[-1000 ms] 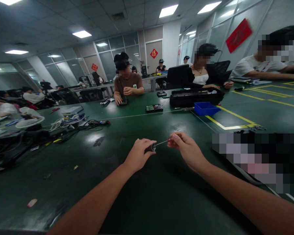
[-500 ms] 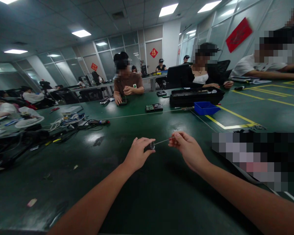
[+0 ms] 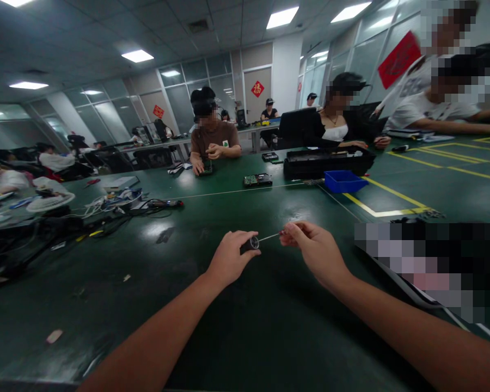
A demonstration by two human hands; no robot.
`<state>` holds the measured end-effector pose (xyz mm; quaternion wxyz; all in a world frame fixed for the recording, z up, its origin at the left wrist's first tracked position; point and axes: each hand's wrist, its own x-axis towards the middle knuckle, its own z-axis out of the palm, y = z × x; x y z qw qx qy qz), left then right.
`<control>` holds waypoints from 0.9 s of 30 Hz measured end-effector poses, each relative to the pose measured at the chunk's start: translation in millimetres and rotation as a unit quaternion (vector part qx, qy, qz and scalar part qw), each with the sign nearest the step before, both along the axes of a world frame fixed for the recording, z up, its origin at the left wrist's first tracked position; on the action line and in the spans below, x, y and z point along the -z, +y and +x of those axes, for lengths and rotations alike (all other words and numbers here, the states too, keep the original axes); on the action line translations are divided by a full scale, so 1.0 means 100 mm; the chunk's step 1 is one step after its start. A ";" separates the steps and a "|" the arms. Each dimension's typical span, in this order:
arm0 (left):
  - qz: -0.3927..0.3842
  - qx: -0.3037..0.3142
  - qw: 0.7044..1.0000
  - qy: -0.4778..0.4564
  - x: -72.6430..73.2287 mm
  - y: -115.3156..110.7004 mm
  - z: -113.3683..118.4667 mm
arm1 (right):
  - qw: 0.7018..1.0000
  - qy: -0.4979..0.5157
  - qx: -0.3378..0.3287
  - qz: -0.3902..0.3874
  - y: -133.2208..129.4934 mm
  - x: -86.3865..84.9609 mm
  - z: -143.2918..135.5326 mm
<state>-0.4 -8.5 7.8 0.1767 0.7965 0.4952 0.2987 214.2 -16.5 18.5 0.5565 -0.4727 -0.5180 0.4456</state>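
Slipping could happen if the left fingers (image 3: 240, 235), curled around the dark tube (image 3: 248, 245), or the right fingers (image 3: 297, 233), pinching the thin rod (image 3: 269, 237), become loose.

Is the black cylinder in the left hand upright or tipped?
Tipped sideways: the black cylinder has its pale-rimmed round end turned toward the right hand, not upward.

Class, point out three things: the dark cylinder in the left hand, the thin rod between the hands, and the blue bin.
Dark cylinder (image 3: 246, 246), head view: its dark side.
Thin rod (image 3: 269, 237), head view: middle of its shaft.
Blue bin (image 3: 345, 185), head view: near wall.
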 end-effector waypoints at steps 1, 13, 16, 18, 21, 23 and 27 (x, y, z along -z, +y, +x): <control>0.002 0.003 1.000 -0.001 0.00 0.00 0.00 | 1.000 0.018 -0.001 -0.009 0.01 0.01 0.00; -0.016 0.011 1.000 0.006 0.01 -0.01 -0.02 | 0.999 -0.011 0.004 -0.030 0.03 0.01 0.03; -0.034 0.009 0.999 0.013 0.03 -0.01 -0.03 | 0.990 -0.141 0.013 0.017 -0.01 -0.04 0.04; -0.040 0.011 0.999 0.024 0.05 -0.01 -0.04 | 0.985 -0.165 -0.006 0.051 -0.04 -0.04 0.04; -0.040 0.012 0.999 0.031 0.05 0.00 -0.05 | 0.980 -0.170 -0.037 0.093 -0.05 0.01 0.04; -0.038 0.010 0.999 0.030 0.05 0.00 -0.05 | 0.979 -0.171 -0.050 0.097 -0.05 0.04 0.03; -0.034 0.019 0.999 0.026 0.06 0.00 -0.04 | 0.978 -0.192 -0.049 0.060 -0.05 0.03 0.02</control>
